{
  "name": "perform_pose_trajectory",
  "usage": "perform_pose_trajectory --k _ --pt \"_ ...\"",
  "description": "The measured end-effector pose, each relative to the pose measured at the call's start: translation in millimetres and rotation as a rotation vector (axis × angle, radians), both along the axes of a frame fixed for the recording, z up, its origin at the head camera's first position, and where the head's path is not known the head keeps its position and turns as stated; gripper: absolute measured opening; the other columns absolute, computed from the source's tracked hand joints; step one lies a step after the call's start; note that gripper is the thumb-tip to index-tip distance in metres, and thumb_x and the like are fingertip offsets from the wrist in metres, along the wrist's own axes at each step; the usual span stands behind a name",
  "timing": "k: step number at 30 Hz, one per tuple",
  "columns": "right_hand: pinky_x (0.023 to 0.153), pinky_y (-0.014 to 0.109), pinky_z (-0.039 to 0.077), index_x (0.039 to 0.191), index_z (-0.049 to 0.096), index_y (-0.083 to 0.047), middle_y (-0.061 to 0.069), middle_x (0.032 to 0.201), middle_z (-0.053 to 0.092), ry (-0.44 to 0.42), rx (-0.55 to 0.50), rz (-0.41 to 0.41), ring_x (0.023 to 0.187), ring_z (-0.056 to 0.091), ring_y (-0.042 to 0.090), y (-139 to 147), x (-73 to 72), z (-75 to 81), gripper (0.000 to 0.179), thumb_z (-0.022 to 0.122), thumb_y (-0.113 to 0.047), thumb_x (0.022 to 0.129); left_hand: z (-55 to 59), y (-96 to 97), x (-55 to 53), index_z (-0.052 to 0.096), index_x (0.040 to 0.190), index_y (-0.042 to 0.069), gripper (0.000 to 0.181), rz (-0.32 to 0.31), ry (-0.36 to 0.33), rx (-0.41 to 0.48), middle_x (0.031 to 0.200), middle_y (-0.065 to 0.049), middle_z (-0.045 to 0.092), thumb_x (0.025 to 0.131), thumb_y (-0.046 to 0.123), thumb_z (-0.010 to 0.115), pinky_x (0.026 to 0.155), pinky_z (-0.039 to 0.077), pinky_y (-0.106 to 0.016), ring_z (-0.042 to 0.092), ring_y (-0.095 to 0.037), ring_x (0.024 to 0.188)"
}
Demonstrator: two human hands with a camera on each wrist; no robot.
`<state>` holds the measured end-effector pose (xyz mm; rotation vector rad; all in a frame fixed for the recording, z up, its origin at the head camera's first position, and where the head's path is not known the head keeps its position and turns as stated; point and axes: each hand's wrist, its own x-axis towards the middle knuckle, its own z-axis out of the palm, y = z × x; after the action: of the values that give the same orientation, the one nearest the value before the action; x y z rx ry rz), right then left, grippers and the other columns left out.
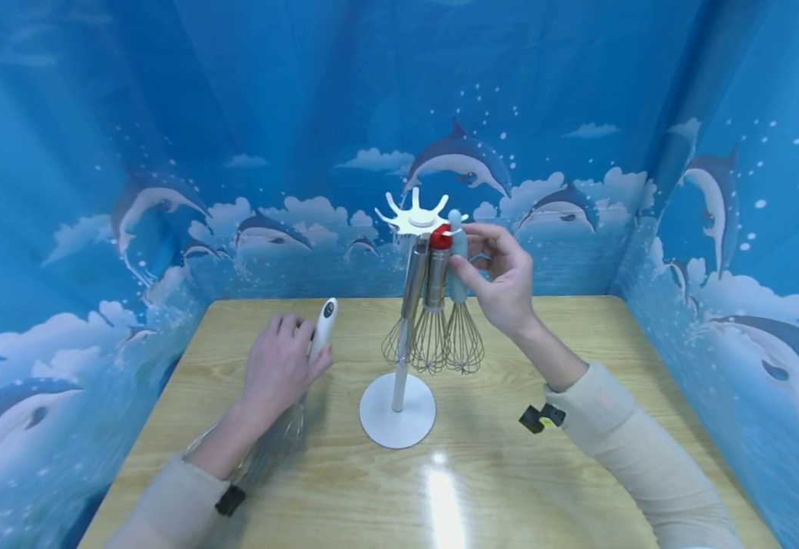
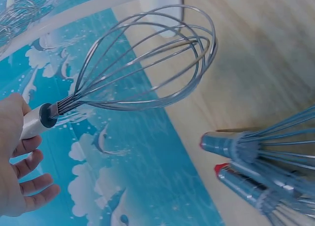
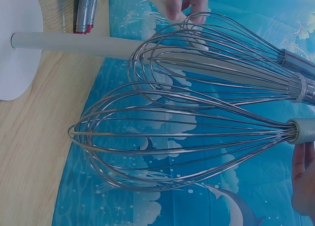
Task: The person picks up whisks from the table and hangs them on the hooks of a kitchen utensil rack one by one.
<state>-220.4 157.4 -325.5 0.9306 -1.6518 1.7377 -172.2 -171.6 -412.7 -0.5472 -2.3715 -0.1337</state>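
My right hand [image 1: 505, 278] pinches the light blue handle of a whisk [image 1: 459, 271] between thumb and fingers. That whisk hangs upright, wires down, with its handle top at a prong of the white stand [image 1: 418, 221]. Beside it on the stand hang a silver whisk with a red top [image 1: 438, 278] and a plain silver whisk [image 1: 413, 282]. To the left, my left hand [image 1: 286, 362] holds a white-handled whisk [image 1: 324, 324], its handle end tilted up. In the left wrist view, that whisk's wire loops [image 2: 147, 63] show whole, with several fingers spread loosely below the handle.
The stand's round white base [image 1: 397, 427] rests on the wooden table [image 1: 509, 488]. Whisks with red-ended silver handles [image 2: 246, 186] lie on the table, mostly hidden by my left forearm in the head view. A blue dolphin-print curtain [image 1: 290, 114] surrounds the table.
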Motion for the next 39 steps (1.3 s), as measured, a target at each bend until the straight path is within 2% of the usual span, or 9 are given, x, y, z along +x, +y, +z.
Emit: perform_pose_trajectory --k 10,17,20,24,34,39 --pt "0.068 0.017 0.053 0.125 0.068 -0.028 -0.013 0.102 0.071 -0.007 -0.005 -0.003 0.086 0.063 0.006 0 -2.1 -2.2 0.034 0.076 -0.013 0.095 29.3 15.2 0.8 0.073 0.095 0.002 0.036 0.008 0.012 -0.004 0.095 -0.019 0.070 0.083 0.034 0.082 0.065 0.055 -0.040 0.062 -0.034 0.085" --pt "0.068 0.017 0.053 0.125 0.069 -0.022 -0.013 0.102 0.070 -0.019 -0.001 -0.010 0.086 0.063 0.005 1 -2.0 -2.8 0.044 0.070 0.004 0.090 46.5 26.7 0.1 0.073 0.096 0.003 0.034 -0.008 0.041 0.028 0.101 -0.019 0.070 0.084 0.033 0.082 0.069 0.057 -0.042 0.062 -0.035 0.090" --pt "0.068 0.018 0.052 0.125 0.069 -0.017 -0.012 0.102 0.070 -0.023 -0.007 -0.012 0.086 0.063 0.005 1 -1.6 -1.9 0.046 0.068 0.010 0.088 52.7 30.9 -0.7 0.072 0.096 0.004 0.033 -0.013 0.054 0.051 0.100 -0.018 0.068 0.085 0.033 0.081 0.068 0.057 -0.043 0.062 -0.036 0.090" --pt "0.067 0.017 0.052 0.124 0.069 -0.018 -0.013 0.102 0.071 -0.022 -0.006 -0.017 0.086 0.063 0.005 1 -1.4 -1.0 0.049 0.067 0.013 0.086 60.2 36.1 -1.7 0.071 0.097 0.004 0.032 -0.015 0.072 0.074 0.100 -0.018 0.068 0.086 0.033 0.080 0.069 0.058 -0.044 0.063 -0.036 0.091" --pt "0.068 0.017 0.053 0.124 0.069 -0.020 -0.013 0.103 0.071 -0.021 -0.004 -0.014 0.086 0.065 0.006 1 -1.0 0.0 0.045 0.070 0.008 0.089 75.7 44.9 -1.8 0.072 0.099 0.004 0.035 -0.039 0.110 0.081 0.103 -0.018 0.069 0.086 0.036 0.080 0.083 0.056 -0.051 0.064 -0.038 0.096" --pt "0.068 0.017 0.053 0.124 0.069 -0.020 -0.013 0.101 0.070 -0.022 0.000 -0.019 0.086 0.064 0.005 0 -0.9 0.0 0.050 0.067 0.012 0.086 85.1 49.0 0.7 0.072 0.099 0.004 0.037 -0.065 0.135 0.070 0.105 -0.018 0.070 0.086 0.038 0.080 0.088 0.054 -0.054 0.063 -0.039 0.099"
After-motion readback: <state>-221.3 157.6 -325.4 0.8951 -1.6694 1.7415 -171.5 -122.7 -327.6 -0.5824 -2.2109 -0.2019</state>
